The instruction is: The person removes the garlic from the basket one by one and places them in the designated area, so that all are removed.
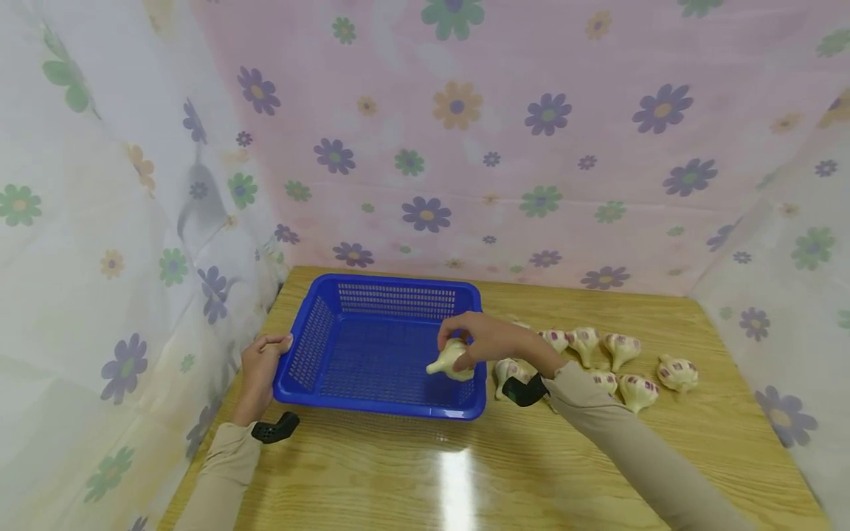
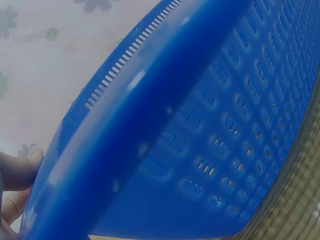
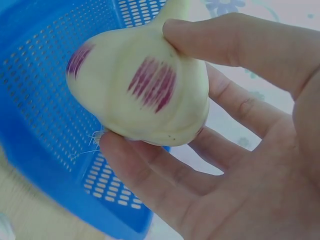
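A blue plastic basket (image 1: 372, 405) with slotted walls stands on the table, and its floor shows bare in the head view. My left hand (image 1: 260, 363) holds the basket's left rim, with thumb and fingertips at its edge in the left wrist view. Over the basket's right end, my right hand (image 1: 490, 338) grips a garlic bulb (image 3: 137, 85) between thumb and fingers. This bulb is cream with purple streaks, and its stem points left in the head view. Fine root threads hang near the fingertips in the right wrist view.
Several more garlic bulbs (image 1: 639, 391) lie on the wooden table (image 1: 372, 472) to the basket's right, some partly hidden by my right arm. A single bulb (image 1: 677, 374) lies farthest right. Flowered cloth (image 1: 491, 184) hangs behind the table and at both sides.
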Demonstrator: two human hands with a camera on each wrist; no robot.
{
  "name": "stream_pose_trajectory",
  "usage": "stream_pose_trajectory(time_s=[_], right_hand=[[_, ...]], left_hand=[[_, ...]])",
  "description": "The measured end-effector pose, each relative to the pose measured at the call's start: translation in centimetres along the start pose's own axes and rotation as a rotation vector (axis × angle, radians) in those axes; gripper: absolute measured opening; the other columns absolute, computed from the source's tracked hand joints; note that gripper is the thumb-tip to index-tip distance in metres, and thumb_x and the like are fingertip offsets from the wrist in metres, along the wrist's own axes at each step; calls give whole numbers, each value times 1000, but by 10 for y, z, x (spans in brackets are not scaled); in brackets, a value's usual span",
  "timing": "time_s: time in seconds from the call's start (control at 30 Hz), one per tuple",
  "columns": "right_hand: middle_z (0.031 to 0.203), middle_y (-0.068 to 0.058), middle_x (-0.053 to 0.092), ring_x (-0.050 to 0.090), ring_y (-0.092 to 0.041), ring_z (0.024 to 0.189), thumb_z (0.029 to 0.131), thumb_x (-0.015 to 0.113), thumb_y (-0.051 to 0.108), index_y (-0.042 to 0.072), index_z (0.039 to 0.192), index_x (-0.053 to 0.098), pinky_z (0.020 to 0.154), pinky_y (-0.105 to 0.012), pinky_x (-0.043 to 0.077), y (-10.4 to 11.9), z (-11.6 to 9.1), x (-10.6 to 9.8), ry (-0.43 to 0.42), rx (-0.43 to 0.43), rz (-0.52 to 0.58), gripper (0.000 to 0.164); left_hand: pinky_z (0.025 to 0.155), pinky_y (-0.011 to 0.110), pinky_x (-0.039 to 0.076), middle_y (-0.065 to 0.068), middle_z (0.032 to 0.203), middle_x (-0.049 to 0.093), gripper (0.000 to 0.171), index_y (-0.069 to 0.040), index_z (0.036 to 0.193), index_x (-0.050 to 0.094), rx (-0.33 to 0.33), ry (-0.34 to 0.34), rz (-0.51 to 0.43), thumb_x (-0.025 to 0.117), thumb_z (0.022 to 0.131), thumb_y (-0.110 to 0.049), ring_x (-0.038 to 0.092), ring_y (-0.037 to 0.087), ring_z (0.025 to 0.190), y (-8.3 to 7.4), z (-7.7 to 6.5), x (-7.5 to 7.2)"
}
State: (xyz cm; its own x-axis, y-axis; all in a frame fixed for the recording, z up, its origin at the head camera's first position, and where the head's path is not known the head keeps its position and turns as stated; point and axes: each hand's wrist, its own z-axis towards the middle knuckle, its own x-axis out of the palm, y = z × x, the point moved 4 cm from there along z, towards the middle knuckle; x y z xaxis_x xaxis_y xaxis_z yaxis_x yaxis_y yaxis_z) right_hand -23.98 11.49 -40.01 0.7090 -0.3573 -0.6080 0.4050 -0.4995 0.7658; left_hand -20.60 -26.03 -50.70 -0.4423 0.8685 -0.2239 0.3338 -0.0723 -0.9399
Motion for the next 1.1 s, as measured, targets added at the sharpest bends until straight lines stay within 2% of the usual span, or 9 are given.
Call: stream_pose_trajectory(time_s=[0.3,0.43,0.73,0.87,1.1], right_hand=[[99,-6,59,55,-25,84,77,75,5,14,97,64,68,-37,49,-8,-27,-2,-12,31,33,24],[99,-6,59,54,-26,85,78,74,7,14,98,63,71,-38,48,-11,-38,0,-17,31,23,24],[96,-6,58,52,-25,83,78,74,6,14,98,63,68,-36,48,-17,-56,0,-35,25,1,24],[97,-4,56,50,-24,85,78,74,7,17,98,63,69,-36,46,-24,-64,-2,-57,37,-17,25],[99,-5,55,50,-22,76,79,72,7,17,101,62,64,-35,47,-34,-81,-10,-58,66,-10,26]], left_hand=[[58,26,50,-4,80,63,29,-3,108,63,4,1,-2,66,90,-24,61,11,66,0,0,-1],[58,25,50,-5,80,63,30,-2,108,63,10,-3,1,66,89,-24,60,10,66,-1,0,-1],[57,28,51,0,79,63,28,-3,109,60,-20,20,-20,64,91,-24,62,13,65,1,-2,0],[57,27,51,-2,78,63,30,-2,109,61,-7,10,-13,66,90,-24,62,13,65,2,-3,0],[58,25,50,-4,79,62,30,-1,108,62,15,0,-3,66,89,-24,60,11,67,-1,-2,0]])
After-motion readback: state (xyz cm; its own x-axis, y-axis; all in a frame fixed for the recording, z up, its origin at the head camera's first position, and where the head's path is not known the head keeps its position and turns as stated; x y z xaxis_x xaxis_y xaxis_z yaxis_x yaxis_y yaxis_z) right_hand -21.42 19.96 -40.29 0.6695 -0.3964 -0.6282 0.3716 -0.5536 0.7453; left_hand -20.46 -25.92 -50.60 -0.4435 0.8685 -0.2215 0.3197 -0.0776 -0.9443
